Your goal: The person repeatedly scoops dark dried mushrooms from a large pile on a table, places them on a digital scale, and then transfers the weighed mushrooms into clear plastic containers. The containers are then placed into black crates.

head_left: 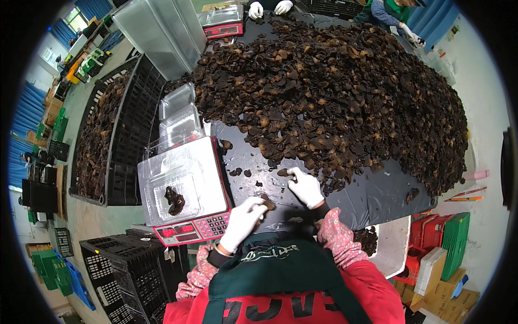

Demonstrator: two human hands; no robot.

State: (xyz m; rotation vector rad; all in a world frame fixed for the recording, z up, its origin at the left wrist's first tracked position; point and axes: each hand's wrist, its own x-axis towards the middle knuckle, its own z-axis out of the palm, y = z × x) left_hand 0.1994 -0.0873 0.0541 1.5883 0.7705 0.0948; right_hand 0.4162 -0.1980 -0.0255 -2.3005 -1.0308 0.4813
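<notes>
White gloves cover both hands. My left hand [244,222] is closed on a dark brown wood ear mushroom [267,202], just right of the weighing scale [211,162]. At the near edge of the pile, my right hand [306,188] pinches a small wood ear mushroom [283,173] at its fingertips. On the scale lies an open clear plastic box [186,202] with a dark wood ear piece [174,201] inside. A few loose pieces [236,172] are scattered on the black-covered table [253,156] between scale and pile.
A large heap of wood ear mushrooms [334,92] spreads over the table. Stacked clear boxes [156,38] and a filled black crate [135,119] stand left. A white tub [394,248] sits below right. Co-workers' gloved hands [270,8] show across the table.
</notes>
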